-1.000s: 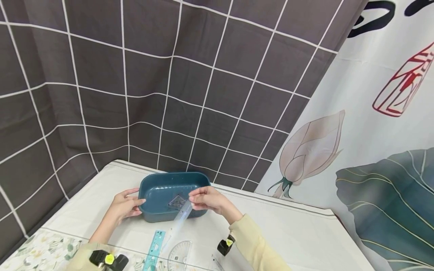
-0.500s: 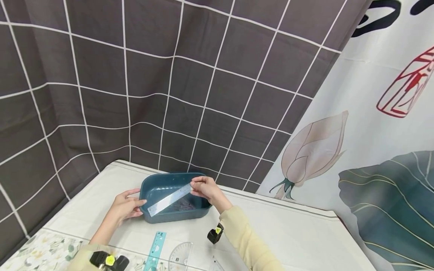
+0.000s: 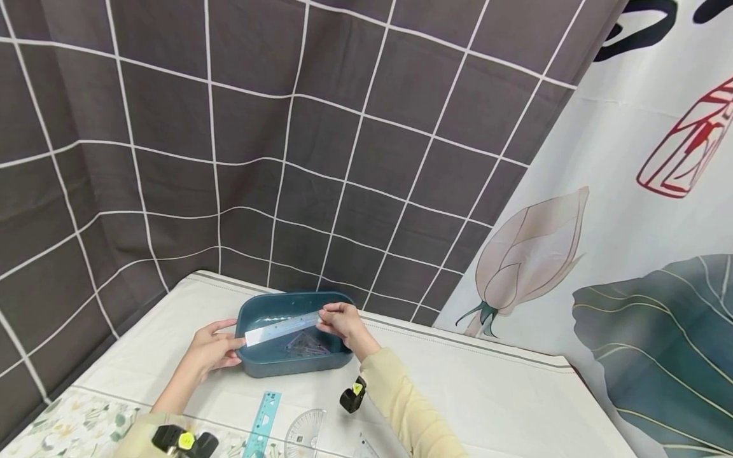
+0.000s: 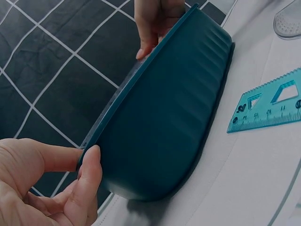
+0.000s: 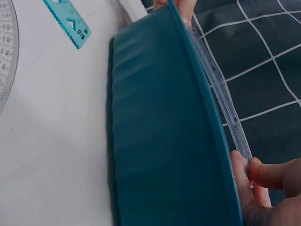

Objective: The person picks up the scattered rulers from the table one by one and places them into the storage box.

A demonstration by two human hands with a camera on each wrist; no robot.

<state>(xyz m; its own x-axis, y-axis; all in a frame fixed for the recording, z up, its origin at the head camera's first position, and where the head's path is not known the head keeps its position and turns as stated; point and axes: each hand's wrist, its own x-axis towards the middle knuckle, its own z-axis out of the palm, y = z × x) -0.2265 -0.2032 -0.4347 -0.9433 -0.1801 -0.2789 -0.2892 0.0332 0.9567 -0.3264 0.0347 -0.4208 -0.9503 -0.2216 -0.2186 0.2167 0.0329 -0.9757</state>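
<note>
Numerals and scale marks show on turquoise ruler (image 4: 268, 104) and clear protractor (image 3: 305, 432), mostly too small to read; no brand legible. Left hand (image 3: 210, 346) pinches left rim of dark teal bin (image 3: 294, 366), thumb against fingers. Right hand (image 3: 345, 324) pinches right end of clear ruler (image 3: 279, 329). Ruler straight, transparent, bluish, glare at left end; slants across bin opening, above clear pieces (image 3: 308, 344) inside. Bin on white surface (image 3: 458, 388).

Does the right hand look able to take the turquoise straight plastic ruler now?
Probably not directly: the right hand pinches a clear straight plastic ruler, though nothing visible covers the turquoise ruler.
</note>
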